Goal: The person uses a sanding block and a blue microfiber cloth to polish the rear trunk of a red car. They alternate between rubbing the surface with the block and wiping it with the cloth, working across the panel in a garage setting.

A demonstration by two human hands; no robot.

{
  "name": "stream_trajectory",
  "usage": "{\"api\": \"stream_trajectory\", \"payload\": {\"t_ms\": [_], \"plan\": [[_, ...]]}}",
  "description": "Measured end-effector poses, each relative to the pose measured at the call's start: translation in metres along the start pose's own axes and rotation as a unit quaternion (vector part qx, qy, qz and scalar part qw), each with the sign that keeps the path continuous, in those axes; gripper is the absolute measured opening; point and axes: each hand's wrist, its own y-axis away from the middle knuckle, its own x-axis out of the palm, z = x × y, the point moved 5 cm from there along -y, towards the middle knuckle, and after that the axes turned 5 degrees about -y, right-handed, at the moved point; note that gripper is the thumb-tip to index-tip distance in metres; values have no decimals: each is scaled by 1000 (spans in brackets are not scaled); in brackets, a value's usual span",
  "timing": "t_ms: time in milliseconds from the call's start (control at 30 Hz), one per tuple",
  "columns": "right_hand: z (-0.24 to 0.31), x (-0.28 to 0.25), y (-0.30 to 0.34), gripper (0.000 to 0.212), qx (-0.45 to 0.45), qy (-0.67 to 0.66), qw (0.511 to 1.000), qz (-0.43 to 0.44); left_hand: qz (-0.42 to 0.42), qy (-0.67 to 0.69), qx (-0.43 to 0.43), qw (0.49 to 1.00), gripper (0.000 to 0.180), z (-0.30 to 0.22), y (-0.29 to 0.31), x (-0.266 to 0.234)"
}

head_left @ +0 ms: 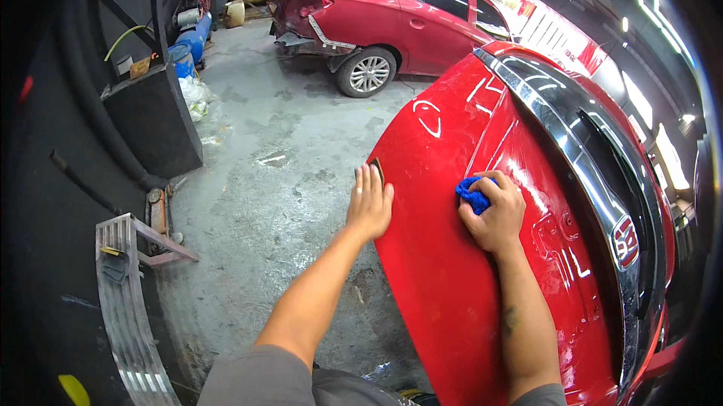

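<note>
A red car panel runs alongside me, its paint partly wet and reflecting the lights. At its left edge lies my left hand, fingers together and stretched forward. It holds a small thin dark pad against that edge; the pad is mostly hidden by the fingers. Farther right, my right hand grips a bunched blue cloth on the panel's surface. Its fingers curl round the cloth, which pokes out past the thumb side.
A chrome strip with an emblem borders the panel's right. Another red car with a damaged rear stands ahead. A metal step bench and a dark cabinet are left, above a wet-looking grey floor.
</note>
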Motion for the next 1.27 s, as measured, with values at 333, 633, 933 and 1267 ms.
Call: {"api": "stream_trajectory", "payload": {"t_ms": [333, 633, 933, 1267], "plan": [[-1, 0, 1, 26, 5, -8, 1000, -7, 3, 14, -4, 1000, 77, -3, 12, -4], [-8, 3, 8, 27, 18, 1, 1000, 6, 9, 6, 52, 999, 77, -25, 64, 5], [-11, 4, 11, 25, 13, -3, 1000, 0, 29, 19, 94, 995, 75, -60, 134, 3], [-7, -4, 3, 25, 9, 4, 1000, 11, -19, 113, 14, 993, 77, -29, -17, 9]]}}
